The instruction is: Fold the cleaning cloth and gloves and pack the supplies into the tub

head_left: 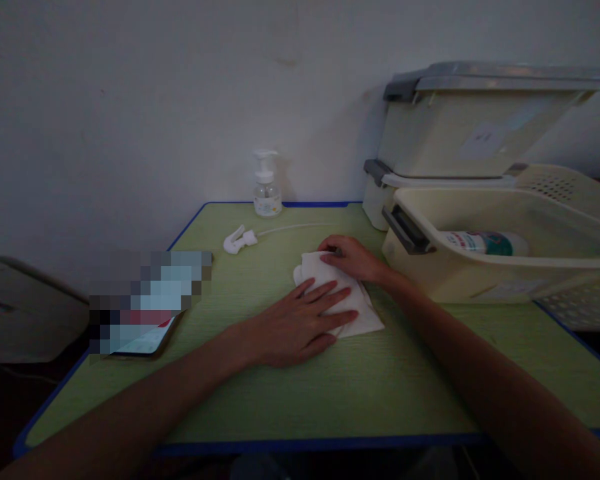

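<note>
A white cloth (361, 317) lies folded on the green table (380, 387), near its middle. My left hand (295, 323) rests flat on the cloth's near part, fingers stretched out and spread. My right hand (353, 257) lies on the cloth's far edge with fingers bent down over it, pressing or pinching the fabric. Both forearms reach in from the bottom of the view.
A pump bottle (267, 187) stands at the table's back edge by the wall. A white spray nozzle with tube (240, 240) lies near it. Stacked cream bins (480, 133) and an open basket (505, 267) holding a bottle (480, 243) fill the right. A phone (145, 340) lies left.
</note>
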